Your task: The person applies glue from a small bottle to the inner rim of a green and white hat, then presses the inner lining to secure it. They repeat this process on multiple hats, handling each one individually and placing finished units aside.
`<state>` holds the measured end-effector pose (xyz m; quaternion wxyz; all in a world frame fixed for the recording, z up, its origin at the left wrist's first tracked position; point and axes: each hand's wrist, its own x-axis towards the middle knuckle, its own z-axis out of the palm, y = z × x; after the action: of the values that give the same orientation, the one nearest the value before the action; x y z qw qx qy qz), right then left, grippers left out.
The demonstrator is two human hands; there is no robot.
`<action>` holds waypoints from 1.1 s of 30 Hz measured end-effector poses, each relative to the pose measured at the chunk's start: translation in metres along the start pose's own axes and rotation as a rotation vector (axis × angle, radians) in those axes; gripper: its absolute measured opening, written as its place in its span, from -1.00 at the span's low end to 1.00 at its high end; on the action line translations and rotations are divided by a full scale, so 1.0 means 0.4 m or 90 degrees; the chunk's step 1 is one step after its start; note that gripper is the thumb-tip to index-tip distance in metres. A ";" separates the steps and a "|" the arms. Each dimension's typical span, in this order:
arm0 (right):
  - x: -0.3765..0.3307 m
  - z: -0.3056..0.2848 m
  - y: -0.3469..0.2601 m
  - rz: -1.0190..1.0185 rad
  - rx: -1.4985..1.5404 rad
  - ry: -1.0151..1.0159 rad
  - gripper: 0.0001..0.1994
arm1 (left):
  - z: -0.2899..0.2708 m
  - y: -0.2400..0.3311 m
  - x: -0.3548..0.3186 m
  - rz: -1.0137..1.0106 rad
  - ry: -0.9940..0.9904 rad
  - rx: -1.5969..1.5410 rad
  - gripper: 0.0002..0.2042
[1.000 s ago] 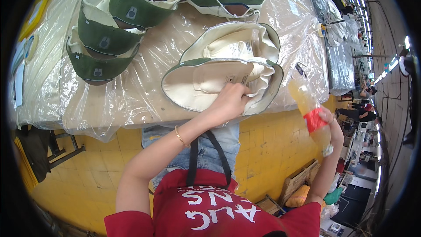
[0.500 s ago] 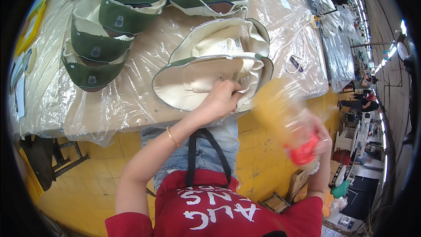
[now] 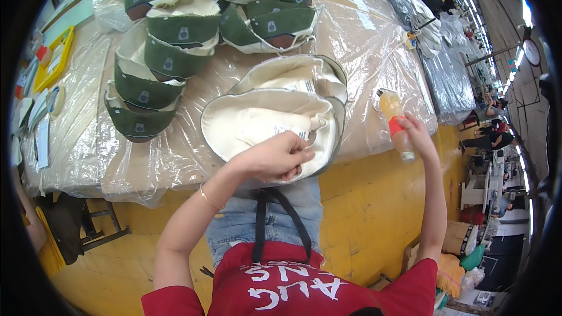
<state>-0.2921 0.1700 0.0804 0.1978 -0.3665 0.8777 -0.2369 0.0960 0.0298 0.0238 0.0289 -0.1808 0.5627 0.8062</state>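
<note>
My left hand [image 3: 281, 155] is closed, fingers curled, over the near edge of an open, cream-lined sewn fabric piece [image 3: 234, 123]. What those fingers hold, if anything, is hidden. A second cream-lined piece [image 3: 275, 73] lies directly behind, overlapped by the first; a printed label shows inside each. Off to the right, my right hand [image 3: 417, 134] grips a clear plastic bottle [image 3: 390, 105] around its red label. Yellow-orange liquid fills the bottle's far part, and its paler end points toward me. The bottle is tilted at the right part of the table's front edge.
Several green fabric pieces [image 3: 143, 120] with cream linings and brown patches overlap in rows at the left and back. Clear plastic sheeting covers the table [image 3: 193, 172]. A yellow tray [image 3: 55, 61] lies far left. A small dark tool [image 3: 381, 90] sits behind the bottle. A person's arm [image 3: 32, 222] shows at the left edge.
My right hand has carried the bottle up and rightward, away from my body. My left hand has drawn back from inside the near fabric piece to its front edge. The whole view has shifted slightly.
</note>
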 end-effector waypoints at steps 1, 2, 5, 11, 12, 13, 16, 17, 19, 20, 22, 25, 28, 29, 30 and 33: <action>0.012 0.008 0.012 -0.055 -0.088 -0.020 -0.20 | 0.005 -0.001 -0.004 -0.024 0.025 0.026 -0.69; 0.018 0.019 0.017 -0.066 -0.181 -0.018 -0.18 | 0.013 -0.005 -0.006 -0.032 0.044 0.044 -0.70; 0.017 0.032 -0.005 -0.078 -0.400 -0.020 -0.17 | 0.042 -0.025 -0.012 0.012 0.106 0.126 -0.78; 0.011 0.062 -0.101 -0.201 -0.509 0.050 -0.18 | 0.073 -0.063 -0.021 0.071 0.215 0.168 -0.63; 0.015 0.073 -0.122 -0.239 -0.490 0.078 -0.19 | 0.076 -0.071 -0.021 0.075 0.224 0.178 -0.63; 0.020 0.090 -0.147 -0.271 -0.472 0.110 -0.21 | 0.078 -0.080 -0.020 0.082 0.231 0.180 -0.63; 0.046 0.163 -0.261 -0.487 -0.324 0.137 -0.22 | 0.095 -0.113 -0.013 0.112 0.270 0.142 -0.63; 0.055 0.195 -0.307 -0.531 -0.285 0.110 -0.23 | 0.101 -0.124 -0.012 0.111 0.283 0.121 -0.63; 0.071 0.258 -0.402 -0.613 -0.222 0.036 -0.30 | 0.115 -0.145 -0.017 0.104 0.314 0.141 -0.66; 0.079 0.284 -0.447 -0.667 -0.188 -0.007 -0.37 | 0.121 -0.153 -0.025 0.125 0.324 0.131 -0.67; 0.088 0.325 -0.516 -0.620 -0.297 -0.101 -0.51 | 0.126 -0.161 -0.044 0.124 0.331 0.111 -0.71; 0.095 0.336 -0.545 -0.581 -0.381 -0.100 -0.69 | 0.124 -0.153 -0.076 0.120 0.338 0.089 -0.78; 0.081 0.286 -0.471 -0.520 -0.305 -0.003 -0.71 | 0.115 -0.124 -0.104 0.089 0.331 0.062 -0.79; 0.067 0.261 -0.427 -0.495 -0.246 0.061 -0.71 | 0.107 -0.111 -0.114 0.084 0.337 0.049 -0.80; 0.055 0.235 -0.382 -0.470 -0.191 0.122 -0.71 | 0.099 -0.097 -0.123 0.081 0.343 0.032 -0.80; 0.005 0.156 -0.253 -0.269 -0.084 0.177 -0.71 | 0.050 -0.046 -0.142 0.051 0.331 -0.012 -0.80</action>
<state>-0.2054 0.0889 0.0864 -0.0028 -0.5180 0.8138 -0.2636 0.1485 0.0638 0.0316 -0.1503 -0.3597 0.5507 0.7381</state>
